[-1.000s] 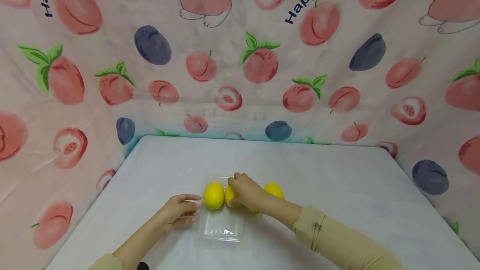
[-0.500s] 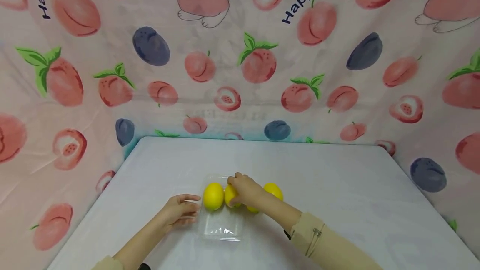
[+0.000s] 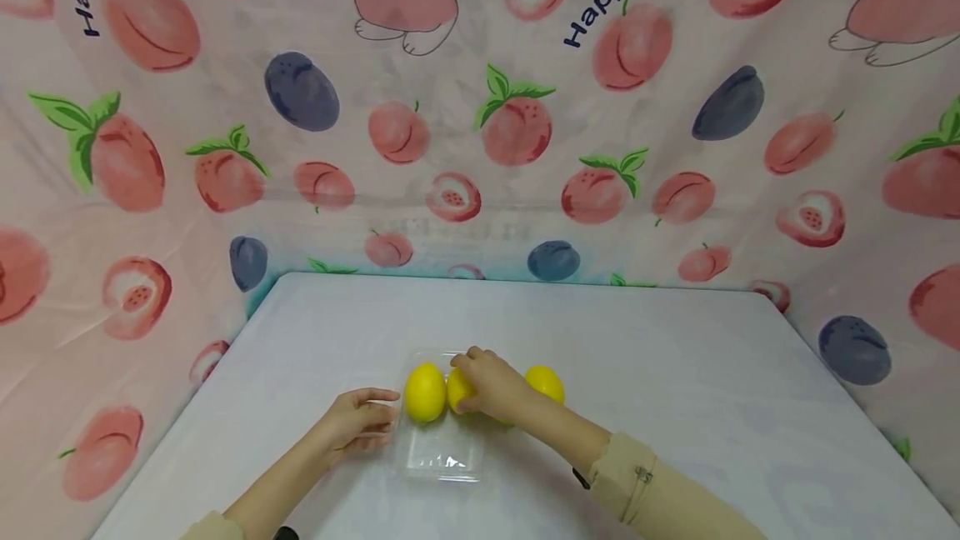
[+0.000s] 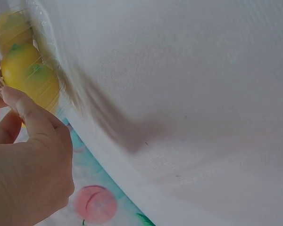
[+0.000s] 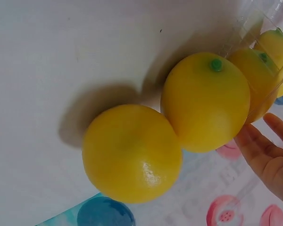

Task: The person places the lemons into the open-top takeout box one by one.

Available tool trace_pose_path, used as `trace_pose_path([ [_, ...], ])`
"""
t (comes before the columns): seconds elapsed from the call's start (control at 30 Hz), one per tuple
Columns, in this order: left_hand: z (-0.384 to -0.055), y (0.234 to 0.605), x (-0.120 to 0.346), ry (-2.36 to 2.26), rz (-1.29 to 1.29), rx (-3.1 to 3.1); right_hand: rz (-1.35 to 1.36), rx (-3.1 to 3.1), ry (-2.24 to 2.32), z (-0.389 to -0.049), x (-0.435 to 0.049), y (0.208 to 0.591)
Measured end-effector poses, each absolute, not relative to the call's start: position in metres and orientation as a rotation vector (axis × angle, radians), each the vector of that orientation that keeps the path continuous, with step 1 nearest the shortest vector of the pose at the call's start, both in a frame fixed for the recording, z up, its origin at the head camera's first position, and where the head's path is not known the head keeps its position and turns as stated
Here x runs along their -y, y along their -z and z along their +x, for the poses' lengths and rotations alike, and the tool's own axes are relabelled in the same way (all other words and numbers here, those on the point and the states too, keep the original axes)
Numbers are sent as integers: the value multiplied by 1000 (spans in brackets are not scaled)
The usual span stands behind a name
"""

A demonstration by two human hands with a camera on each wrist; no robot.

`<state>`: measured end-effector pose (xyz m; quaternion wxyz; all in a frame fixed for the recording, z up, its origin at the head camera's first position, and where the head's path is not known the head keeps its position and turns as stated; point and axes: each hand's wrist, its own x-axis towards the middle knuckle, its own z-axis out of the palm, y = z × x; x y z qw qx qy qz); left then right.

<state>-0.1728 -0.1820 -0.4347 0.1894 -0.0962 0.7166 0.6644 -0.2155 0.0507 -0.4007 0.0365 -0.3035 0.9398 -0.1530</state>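
Note:
A clear plastic box (image 3: 442, 458) lies on the table. In its far part sits a yellow lemon (image 3: 425, 392) at the left. Beside it is a second lemon (image 3: 459, 391), which my right hand (image 3: 495, 383) grips from above, partly covering it. My left hand (image 3: 354, 422) is at the box's left side with its fingers extended towards the wall. Outside the box, to the right, a lemon (image 5: 132, 153) stands touching another lemon (image 5: 205, 101) with a green nub. My right forearm hides much of these two in the head view.
The white table (image 3: 675, 407) reaches back to a pink fruit-print cloth (image 3: 480, 132), which hangs behind and along both sides. A small dark object (image 3: 286, 532) shows by the left sleeve at the bottom edge.
Both hands stay nearly where they were, with the right still on the second lemon. My right forearm has shifted slightly and covers more of the nearer lemon outside the box.

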Motion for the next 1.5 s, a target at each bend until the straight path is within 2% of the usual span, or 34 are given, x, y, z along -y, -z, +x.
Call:
trace_pose_path([
  [0.7, -176, 434, 177, -1868, -307, -2009, -871, -2895, 793, -210, -77, 388],
  [1.5, -171, 434, 182, -1861, -253, -2006, -707, -3054, 797, -197, -108, 385],
])
